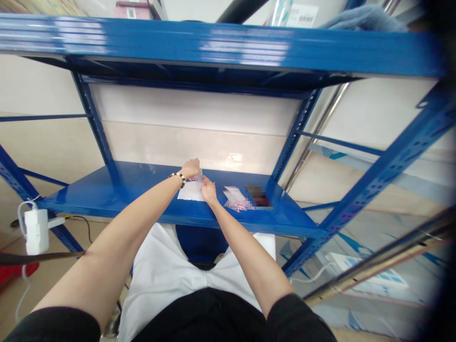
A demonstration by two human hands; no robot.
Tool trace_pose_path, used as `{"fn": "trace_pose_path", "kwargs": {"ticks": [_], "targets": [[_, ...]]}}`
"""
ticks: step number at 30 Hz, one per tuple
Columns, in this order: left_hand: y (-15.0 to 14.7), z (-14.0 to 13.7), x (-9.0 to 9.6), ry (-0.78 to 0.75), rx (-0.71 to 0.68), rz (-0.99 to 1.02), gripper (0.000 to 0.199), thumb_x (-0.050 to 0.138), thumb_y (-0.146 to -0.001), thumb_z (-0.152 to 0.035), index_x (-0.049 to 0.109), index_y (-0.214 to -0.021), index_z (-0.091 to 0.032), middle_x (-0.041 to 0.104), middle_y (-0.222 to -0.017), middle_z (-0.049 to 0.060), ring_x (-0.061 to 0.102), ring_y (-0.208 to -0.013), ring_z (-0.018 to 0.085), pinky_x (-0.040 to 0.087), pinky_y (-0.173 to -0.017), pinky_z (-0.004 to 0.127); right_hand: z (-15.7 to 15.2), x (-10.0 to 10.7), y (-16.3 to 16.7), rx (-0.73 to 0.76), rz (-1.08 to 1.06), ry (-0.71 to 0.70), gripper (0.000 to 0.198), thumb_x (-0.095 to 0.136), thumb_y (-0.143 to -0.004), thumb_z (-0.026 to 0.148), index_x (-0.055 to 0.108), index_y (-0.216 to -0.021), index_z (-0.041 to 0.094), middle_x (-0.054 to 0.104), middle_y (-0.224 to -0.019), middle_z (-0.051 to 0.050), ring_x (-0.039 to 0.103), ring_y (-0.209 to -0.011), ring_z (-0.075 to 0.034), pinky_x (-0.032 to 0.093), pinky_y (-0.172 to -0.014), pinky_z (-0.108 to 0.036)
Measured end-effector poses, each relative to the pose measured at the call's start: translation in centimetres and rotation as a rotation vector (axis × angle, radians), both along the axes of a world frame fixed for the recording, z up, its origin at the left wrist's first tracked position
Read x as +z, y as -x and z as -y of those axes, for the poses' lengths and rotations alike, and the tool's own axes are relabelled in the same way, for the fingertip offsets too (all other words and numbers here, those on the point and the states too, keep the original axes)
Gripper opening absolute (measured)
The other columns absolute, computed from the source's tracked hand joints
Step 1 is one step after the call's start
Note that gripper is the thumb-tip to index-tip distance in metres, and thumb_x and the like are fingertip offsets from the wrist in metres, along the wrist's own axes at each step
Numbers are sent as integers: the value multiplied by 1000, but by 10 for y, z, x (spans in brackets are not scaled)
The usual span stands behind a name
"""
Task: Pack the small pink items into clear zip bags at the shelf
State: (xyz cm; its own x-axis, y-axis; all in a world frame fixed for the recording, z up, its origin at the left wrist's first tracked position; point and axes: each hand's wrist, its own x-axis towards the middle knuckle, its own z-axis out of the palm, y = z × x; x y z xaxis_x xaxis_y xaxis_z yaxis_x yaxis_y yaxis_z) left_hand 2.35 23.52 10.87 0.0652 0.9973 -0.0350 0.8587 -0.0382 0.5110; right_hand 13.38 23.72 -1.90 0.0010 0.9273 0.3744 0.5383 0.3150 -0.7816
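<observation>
My left hand, with a beaded bracelet at the wrist, is closed with its fingers pointing down at the mouth of a small clear plastic bag. What its fingertips hold is too small to make out. From the right side, my right hand pinches the same bag. Under both hands lies a white sheet, flat on the blue shelf. To the right of my right hand are small clear bags with pink and red bits inside.
A dark, pixelated flat object lies right of the bags. Overhead, a blue shelf beam spans the view. Blue uprights stand at both sides. A white power strip hangs at the left post.
</observation>
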Motion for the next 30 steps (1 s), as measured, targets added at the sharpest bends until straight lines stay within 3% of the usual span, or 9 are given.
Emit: {"fn": "trace_pose_path", "kwargs": {"ticks": [4,11,18,24,30], "targets": [[-1,2,6,-52,3,-10,20,65,-76,-7,68,-95,-2,73,-77,19,71,-65,22,56,-62,27,-3,-3,1,-8,-26,19,62,41,-80,0,48,-140,15,59,-135,-9,54,-127,-21,39,-110,-36],[5,7,15,-78,7,24,8,69,-75,-11,71,-79,-5,72,-68,17,72,-67,24,57,-64,29,-2,-4,1,-2,-66,36,71,42,-74,-4,43,-143,14,63,-130,-10,59,-121,-19,44,-107,-33],[13,11,11,-39,-1,114,11,68,-75,-13,70,-79,-3,73,-69,18,73,-69,24,58,-63,28,3,0,2,8,-77,39,71,42,-74,-5,43,-143,11,64,-128,-13,60,-120,-19,44,-106,-32],[21,14,9,-25,-32,228,16,65,-81,-15,67,-90,-3,74,-75,18,73,-72,22,56,-65,25,4,1,1,8,-73,45,71,42,-73,-5,44,-142,10,64,-126,-13,61,-118,-19,44,-105,-31],[29,8,-2,-28,-67,310,11,61,-80,-11,66,-83,-1,72,-72,19,72,-72,23,56,-68,29,3,0,1,-4,-73,40,65,45,-76,-1,45,-139,13,65,-124,-13,63,-112,-19,47,-100,-31]]}}
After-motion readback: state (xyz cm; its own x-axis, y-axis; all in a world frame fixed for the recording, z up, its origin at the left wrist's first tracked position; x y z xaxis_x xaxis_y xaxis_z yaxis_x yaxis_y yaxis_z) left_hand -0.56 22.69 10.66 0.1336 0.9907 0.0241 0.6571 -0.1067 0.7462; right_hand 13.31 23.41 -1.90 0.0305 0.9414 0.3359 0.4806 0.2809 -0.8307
